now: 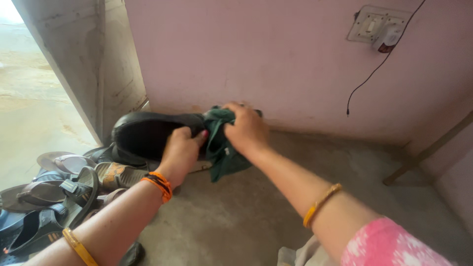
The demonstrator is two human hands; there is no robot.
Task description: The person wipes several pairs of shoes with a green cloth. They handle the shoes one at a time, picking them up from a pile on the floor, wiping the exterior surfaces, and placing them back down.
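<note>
In the head view, the left hand (181,150) grips a black leather shoe (148,134), its fingers (199,135) curled shut around the shoe's right end, the thumb side pressed to the dark upper. The shoe is held on its side above the grey concrete floor (236,216), toe pointing left, close to the far pink plastered wall (276,54). The right hand (246,129) is bunched over a dark green cloth (221,148), fingers closed tight on the fabric, and the cloth is pressed against the right end of the shoe, touching it just beside the left hand; a loose fold of the cloth hangs down below both hands. An orange and black thread band (160,185) sits on the left wrist, with a yellow bangle (78,248) nearer along the same forearm, and another yellow bangle (321,204) circles the right forearm next to a pink and white patterned sleeve (389,246). On the floor to the near left lies a heap of brown and dark sandals (54,197), beside an open doorway. High on the far right of the wall is a white switch plate (377,24) with a black cable (374,69) dangling from it.
</note>
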